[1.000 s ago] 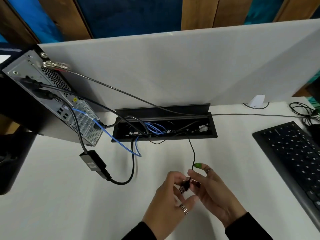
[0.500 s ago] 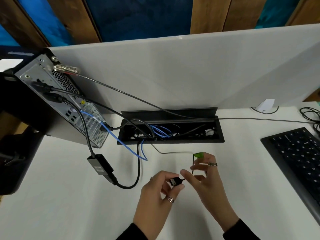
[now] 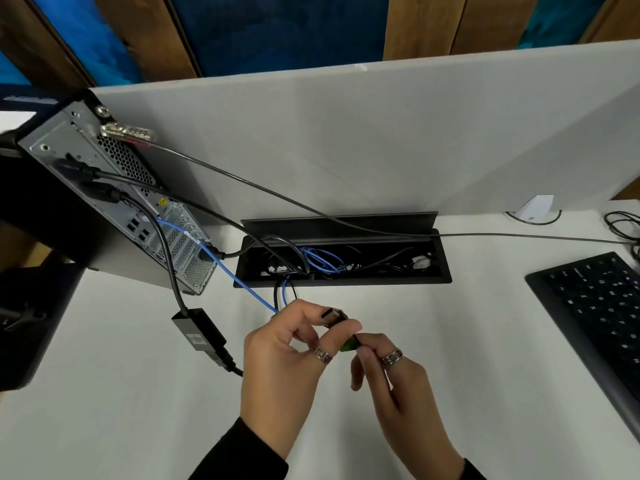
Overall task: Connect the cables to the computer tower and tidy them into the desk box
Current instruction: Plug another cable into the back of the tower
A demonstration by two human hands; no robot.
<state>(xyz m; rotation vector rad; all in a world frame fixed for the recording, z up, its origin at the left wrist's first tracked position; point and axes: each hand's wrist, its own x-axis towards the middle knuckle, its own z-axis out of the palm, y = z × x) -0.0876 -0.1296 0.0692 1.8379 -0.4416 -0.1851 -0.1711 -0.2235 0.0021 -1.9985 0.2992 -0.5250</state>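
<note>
the white desk carries everything, with a grey partition standing along its far edge. at the far left corner the computer tower lies tilted, its rear panel facing the middle of the desk, with black cables and a blue cable plugged into it. a black keyboard sits at the right edge. set into the desk near the far edge, about mid-width, the desk box is open, its lid raised behind it and a tangle of black and blue cables inside. a grey security cable runs from a lock on the tower across the box to the right edge. a black adapter lies on the desk in front of the tower, left of the hands. toward the near edge, the left hand is curled around a usb plug, metal end pointing up and left, held above the desk just in front of the box. the right hand pinches a green tag on the same cable, just beside the left thumb. both hands wear rings.
</note>
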